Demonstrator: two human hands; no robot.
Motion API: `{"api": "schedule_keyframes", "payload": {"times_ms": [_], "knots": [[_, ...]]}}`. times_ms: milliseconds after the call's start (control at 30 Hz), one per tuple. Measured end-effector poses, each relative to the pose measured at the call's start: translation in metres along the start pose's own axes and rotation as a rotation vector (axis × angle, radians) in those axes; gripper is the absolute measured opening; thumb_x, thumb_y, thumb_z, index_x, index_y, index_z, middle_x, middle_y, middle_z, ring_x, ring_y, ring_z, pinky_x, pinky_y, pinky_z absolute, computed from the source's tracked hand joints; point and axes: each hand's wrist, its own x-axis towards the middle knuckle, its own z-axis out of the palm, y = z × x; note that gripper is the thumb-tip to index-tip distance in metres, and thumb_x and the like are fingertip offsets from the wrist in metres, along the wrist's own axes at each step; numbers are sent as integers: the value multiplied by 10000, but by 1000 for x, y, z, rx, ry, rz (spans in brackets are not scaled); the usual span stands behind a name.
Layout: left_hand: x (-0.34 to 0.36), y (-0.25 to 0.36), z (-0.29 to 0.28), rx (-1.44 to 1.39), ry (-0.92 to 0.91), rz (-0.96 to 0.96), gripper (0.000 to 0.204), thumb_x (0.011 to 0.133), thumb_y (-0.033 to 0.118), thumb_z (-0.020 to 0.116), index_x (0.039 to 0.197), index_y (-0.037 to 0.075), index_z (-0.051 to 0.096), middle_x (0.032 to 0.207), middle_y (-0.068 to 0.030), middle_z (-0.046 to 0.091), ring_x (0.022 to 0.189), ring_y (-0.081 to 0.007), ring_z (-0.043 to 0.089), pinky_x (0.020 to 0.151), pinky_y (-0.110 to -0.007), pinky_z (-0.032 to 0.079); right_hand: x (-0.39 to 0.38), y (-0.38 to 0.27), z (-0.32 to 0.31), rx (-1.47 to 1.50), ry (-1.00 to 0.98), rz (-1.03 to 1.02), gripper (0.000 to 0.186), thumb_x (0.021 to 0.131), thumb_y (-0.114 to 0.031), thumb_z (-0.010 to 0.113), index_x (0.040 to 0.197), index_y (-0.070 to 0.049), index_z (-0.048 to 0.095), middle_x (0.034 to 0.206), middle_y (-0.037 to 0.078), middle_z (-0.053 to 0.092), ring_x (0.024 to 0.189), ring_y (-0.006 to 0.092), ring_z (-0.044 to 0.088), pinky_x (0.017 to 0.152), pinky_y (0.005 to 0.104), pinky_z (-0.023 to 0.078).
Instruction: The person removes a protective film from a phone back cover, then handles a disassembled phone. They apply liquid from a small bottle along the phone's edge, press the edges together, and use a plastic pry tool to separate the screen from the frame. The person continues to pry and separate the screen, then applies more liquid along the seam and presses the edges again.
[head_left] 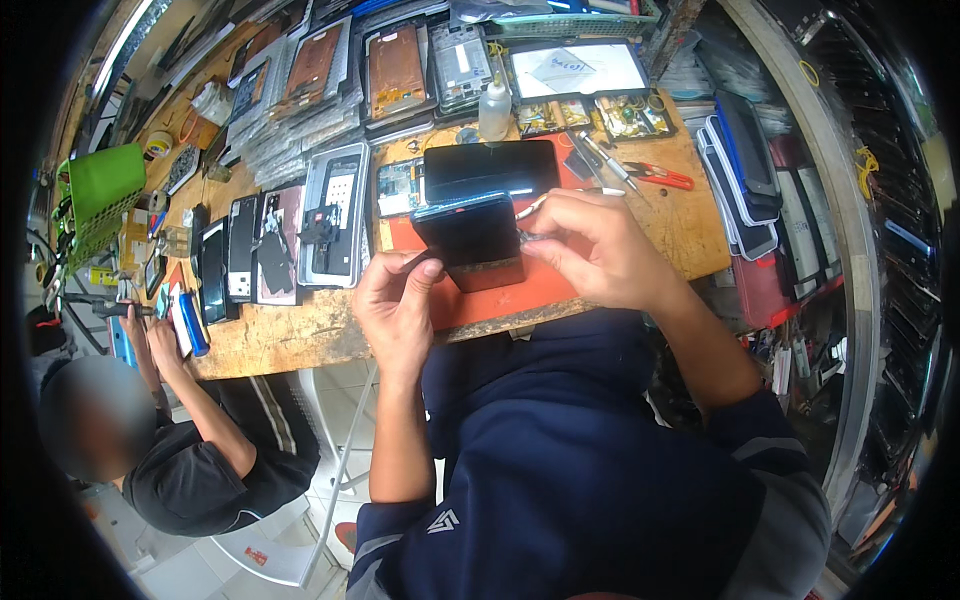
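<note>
My left hand (pixel 398 312) grips the lower left corner of a black phone (pixel 462 232), thumb in front. The phone is tipped up above an orange-red mat (pixel 480 305), its dark glossy face toward me. At its right edge my right hand (pixel 598 240) is closed in a pinch. A thin pale stick-like tool (pixel 603 191) runs through those fingers; its exact kind is unclear. Behind the held phone lies a larger black device (pixel 535 165) with a glossy screen. An opened phone with a bare circuit board (pixel 400 188) lies left of it.
A clear squeeze bottle (pixel 494 112), a screwdriver (pixel 608 160) and red-handled pliers (pixel 663 177) lie beyond the mat. Stacked phone parts (pixel 310 75) fill the back left. More devices (pixel 740 170) are piled at right. At left, a co-worker (pixel 200 455) works beside a green basket (pixel 103 190).
</note>
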Motion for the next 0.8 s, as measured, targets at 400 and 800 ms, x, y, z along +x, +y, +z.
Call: {"api": "schedule_keyframes", "payload": {"times_ms": [400,800], "knots": [[3,0,-2,94,-40,47,195,1024,72,771,920,24,613,1010,-68,731,897,-97,639,842,-276,525,-3,3,8,76,68,82,98,948,-15,783,1002,21,710,866,98,693,728,170,674,644,323,519],[-22,-26,2,16,8,-18,221,1045,115,762,929,27,595,992,-57,737,856,-69,599,808,-260,501,12,-11,-4,-68,-40,51,154,932,-46,790,893,20,657,799,117,638,690,250,635,628,379,481]]}}
